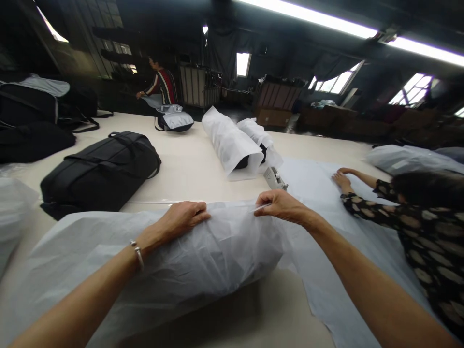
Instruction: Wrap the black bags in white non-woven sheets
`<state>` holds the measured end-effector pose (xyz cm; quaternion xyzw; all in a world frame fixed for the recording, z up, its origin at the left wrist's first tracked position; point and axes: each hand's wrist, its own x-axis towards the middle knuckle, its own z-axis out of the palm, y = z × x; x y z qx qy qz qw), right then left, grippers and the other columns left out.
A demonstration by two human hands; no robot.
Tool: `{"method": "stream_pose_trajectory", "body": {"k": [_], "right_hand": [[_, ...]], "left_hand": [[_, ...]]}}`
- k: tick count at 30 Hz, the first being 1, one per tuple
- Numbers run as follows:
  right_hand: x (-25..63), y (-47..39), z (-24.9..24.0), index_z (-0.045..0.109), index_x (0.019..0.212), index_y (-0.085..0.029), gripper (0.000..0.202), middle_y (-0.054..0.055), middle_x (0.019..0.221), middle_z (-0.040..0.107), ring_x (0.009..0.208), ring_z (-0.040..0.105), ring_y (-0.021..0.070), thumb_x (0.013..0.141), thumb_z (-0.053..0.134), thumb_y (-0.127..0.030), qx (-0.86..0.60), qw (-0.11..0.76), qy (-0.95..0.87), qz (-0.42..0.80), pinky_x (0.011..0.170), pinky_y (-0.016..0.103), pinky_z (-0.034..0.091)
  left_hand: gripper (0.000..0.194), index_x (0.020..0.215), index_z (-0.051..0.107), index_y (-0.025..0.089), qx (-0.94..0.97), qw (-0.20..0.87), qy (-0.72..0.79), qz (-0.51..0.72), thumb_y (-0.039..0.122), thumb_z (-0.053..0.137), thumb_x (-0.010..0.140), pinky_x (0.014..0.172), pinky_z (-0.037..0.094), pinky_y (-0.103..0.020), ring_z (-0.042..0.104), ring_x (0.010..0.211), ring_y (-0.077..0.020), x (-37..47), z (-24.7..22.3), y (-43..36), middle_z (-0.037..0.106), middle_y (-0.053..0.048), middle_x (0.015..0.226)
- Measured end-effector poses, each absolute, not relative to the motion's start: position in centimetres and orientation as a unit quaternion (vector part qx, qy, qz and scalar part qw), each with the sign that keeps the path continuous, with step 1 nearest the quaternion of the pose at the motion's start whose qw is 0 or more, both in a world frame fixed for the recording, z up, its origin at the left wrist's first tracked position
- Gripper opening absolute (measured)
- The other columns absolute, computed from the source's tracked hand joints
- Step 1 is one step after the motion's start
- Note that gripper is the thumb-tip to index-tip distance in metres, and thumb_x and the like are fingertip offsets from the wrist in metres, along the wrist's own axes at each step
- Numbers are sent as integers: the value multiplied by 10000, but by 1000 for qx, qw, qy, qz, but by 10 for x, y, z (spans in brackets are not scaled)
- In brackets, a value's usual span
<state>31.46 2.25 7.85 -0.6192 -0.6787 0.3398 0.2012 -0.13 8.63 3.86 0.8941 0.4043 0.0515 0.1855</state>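
Observation:
A long bundle wrapped in thin white sheet material (pixel 224 251) lies across the near part of the table. My left hand (pixel 186 216), with a bracelet at its wrist, rests on top of the bundle, fingers together on the sheet. To its right, my right hand (pixel 277 205) pinches a small pale strip at the upper edge of the wrap. What the wrap contains is hidden. Just beyond my right hand stands a grey tape dispenser (pixel 274 179).
A black bag (pixel 103 169) sits at the left, with more bags behind. Two white-wrapped rolls (pixel 232 142) lie beyond my hands on the pale table (pixel 177 169). At right, another person's hands (pixel 342 178) touch white sheeting (pixel 326 222). Another person stands far back.

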Motion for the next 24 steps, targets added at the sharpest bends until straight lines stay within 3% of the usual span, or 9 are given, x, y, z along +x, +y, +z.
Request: {"method": "stream_pose_trajectory", "body": {"k": [2,6,10,12,14,17,19,21,24], "right_hand": [[312,31,75,683,712,-193,293,-28,734,645,708,556,140,701,785,-467,-618,216,-686,318,646,249,406],[311,58,56,691,682,-195,257,-49,648,602,650,511,123,650,800,-426,-622,153,-694,328,581,234,350],[317,79,34,706,697,-195,282,-65,600,575,614,492,114,611,816,-439,-615,120,-692,359,537,220,329],[318,83,28,709,699,-193,298,-70,594,573,611,487,109,612,822,-455,-613,113,-694,359,533,217,330],[314,87,27,713,690,-192,280,-70,584,577,600,487,106,626,821,-442,-613,109,-698,354,528,217,334],[310,91,40,718,659,-188,222,-52,576,607,602,531,122,629,833,-376,-615,115,-705,333,550,226,379],[316,83,59,746,735,-193,200,-29,661,666,692,603,155,621,853,-317,-621,148,-710,298,648,246,451],[334,58,80,758,963,-216,284,11,898,729,926,650,200,704,819,-316,-628,210,-708,243,852,300,489],[383,-18,82,623,1294,-252,491,74,1253,667,1200,585,231,842,732,-411,-635,406,-648,111,1079,417,418]], "left_hand": [[286,823,597,231,893,182,408,50,445,484,976,620,264,-283,570,702,-207,-1,39,90,653,-29,782],[207,875,621,224,889,139,433,63,374,517,971,634,298,-295,589,746,-219,-4,41,90,668,-41,840],[126,1006,671,199,906,45,365,210,283,620,927,802,422,-344,621,913,-259,13,47,57,689,-95,1006],[220,1146,657,212,936,29,255,242,318,590,965,962,438,-385,604,1104,-270,36,46,33,677,-99,1187],[429,1346,563,237,961,13,179,212,455,569,976,1130,363,-484,484,1335,-295,63,38,15,574,-94,1415],[716,1484,446,254,966,-7,228,124,633,598,897,1145,234,-733,312,1459,-413,95,15,12,441,-111,1549],[709,1510,415,261,956,-1,283,75,597,597,913,1087,266,-792,299,1457,-450,104,0,22,426,-117,1557],[683,1528,377,282,953,6,299,57,558,581,937,1078,291,-787,288,1465,-444,105,-11,32,413,-107,1566],[662,1537,350,310,954,13,294,61,564,542,956,1097,271,-775,267,1479,-425,100,-17,39,392,-87,1580]]}}
